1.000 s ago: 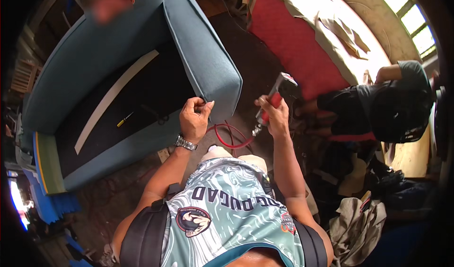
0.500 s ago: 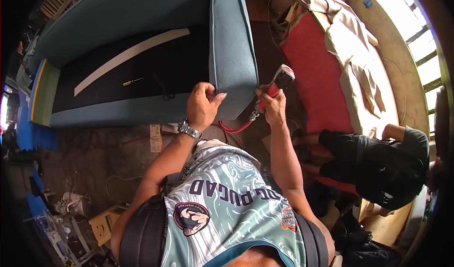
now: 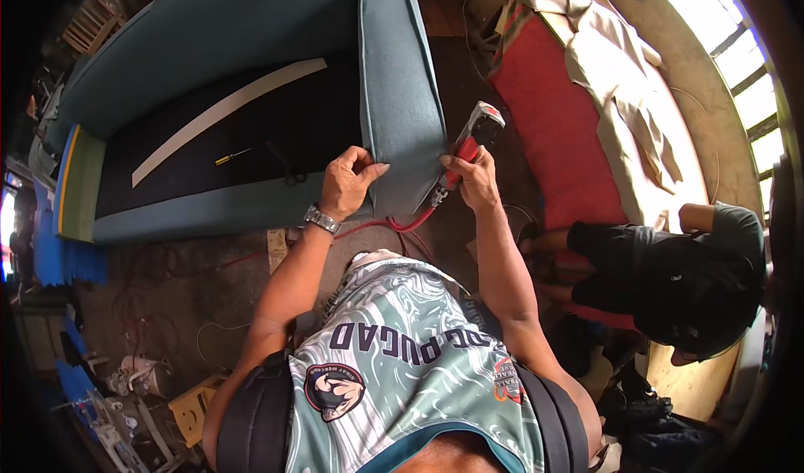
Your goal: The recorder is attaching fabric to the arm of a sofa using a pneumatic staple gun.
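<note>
On the sofa (image 3: 251, 33) ahead, the right armrest (image 3: 402, 79) is covered in blue cloth while the green left end (image 3: 82, 188) looks unfinished, the left hand (image 3: 345, 186) curled at the armrest's seam, grip unclear, the right hand (image 3: 479, 181) gripping a red power tool (image 3: 469, 148).

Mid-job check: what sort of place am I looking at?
Likely an upholstery workshop: a blue sofa with a yellow-handled screwdriver lying in it, a red-handled tool in the right hand, and loose beige fabric off to the right.
</note>
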`<state>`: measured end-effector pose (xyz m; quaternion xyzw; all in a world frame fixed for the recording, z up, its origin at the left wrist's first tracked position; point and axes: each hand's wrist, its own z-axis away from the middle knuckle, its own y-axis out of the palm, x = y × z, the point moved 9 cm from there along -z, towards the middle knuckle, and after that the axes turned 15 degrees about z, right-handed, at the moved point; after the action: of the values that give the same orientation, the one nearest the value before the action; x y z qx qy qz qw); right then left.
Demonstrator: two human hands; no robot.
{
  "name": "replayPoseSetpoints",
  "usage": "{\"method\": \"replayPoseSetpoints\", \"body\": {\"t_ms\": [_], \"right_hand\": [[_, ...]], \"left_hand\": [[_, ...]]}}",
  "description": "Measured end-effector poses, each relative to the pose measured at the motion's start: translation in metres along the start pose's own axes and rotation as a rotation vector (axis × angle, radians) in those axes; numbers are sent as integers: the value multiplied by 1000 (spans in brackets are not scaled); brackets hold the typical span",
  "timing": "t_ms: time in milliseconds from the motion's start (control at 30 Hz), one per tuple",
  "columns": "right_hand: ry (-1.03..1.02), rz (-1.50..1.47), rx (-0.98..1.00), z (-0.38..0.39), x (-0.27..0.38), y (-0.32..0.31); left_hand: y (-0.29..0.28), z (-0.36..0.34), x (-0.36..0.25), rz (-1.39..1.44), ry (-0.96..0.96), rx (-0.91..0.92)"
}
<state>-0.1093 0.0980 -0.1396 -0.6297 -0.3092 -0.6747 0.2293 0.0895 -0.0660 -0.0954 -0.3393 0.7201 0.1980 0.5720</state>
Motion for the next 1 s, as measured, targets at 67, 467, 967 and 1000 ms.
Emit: {"method": "replayPoseSetpoints", "body": {"t_ms": [67,467,967,1000], "right_hand": [[18,32,-1,2,1,1],[25,148,-54,18,10,2],[49,390,65,80,19,-88],[88,397,53,93,14,-107]], "left_hand": [[-1,-8,2,-11,24,42],[-11,8,-17,-11,73,-7],[32,-4,-87,-668,396,35],[52,-8,-88,-781,419,122]]}}
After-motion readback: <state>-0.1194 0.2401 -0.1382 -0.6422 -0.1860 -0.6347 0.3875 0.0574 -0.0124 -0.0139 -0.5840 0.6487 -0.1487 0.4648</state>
